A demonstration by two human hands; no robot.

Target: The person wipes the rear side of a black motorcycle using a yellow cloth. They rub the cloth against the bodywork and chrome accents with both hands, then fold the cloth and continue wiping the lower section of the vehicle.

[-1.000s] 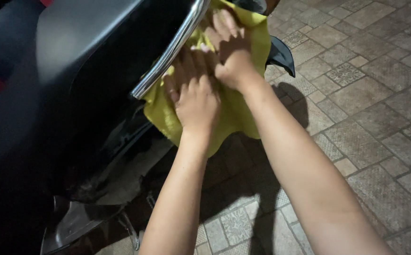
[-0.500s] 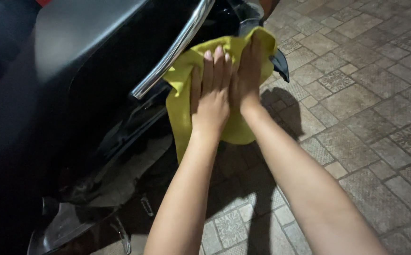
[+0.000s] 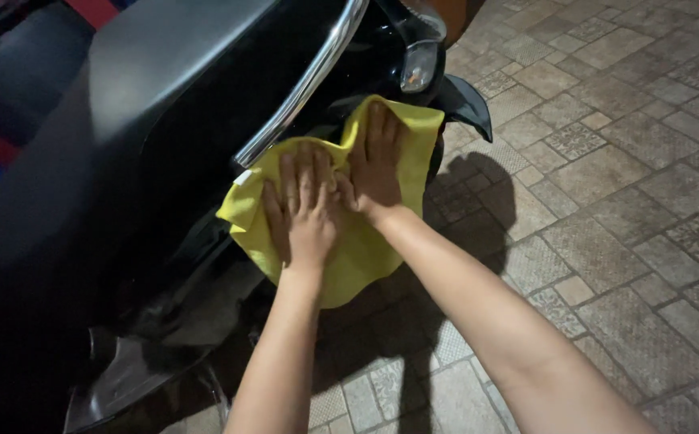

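Pressing both palms flat on a yellow cloth [image 3: 357, 249] against the black side panel of a scooter [image 3: 197, 161], mid-frame. Your left hand [image 3: 305, 209] sits centre-left on the cloth, fingers spread slightly and extended, palm down, nothing gripped. Your right hand [image 3: 378, 165] is just to its right and a bit higher in frame, also flat with fingers stretched out toward the top of the picture; thumb side touches the left hand. So both hands are laid out flat, pinning fabric to bodywork rather than clutching it.

Cloth location: centre of frame, draped on the scooter's flank right under the chrome grab rail [image 3: 309, 80], which runs diagonally from top centre down toward the left hand. Cloth's upper right corner reaches near the tail light [image 3: 418, 68] at top centre. Its lower edge hangs free below your left wrist.

Dark seat [image 3: 157, 56] fills the upper left. Black rear fender [image 3: 466, 104] juts out right of the cloth's upper corner. Paved tile floor [image 3: 607, 201] covers the right half and bottom; your arms' shadow falls on it centre-right. Lower left of the scooter is too dark to read.
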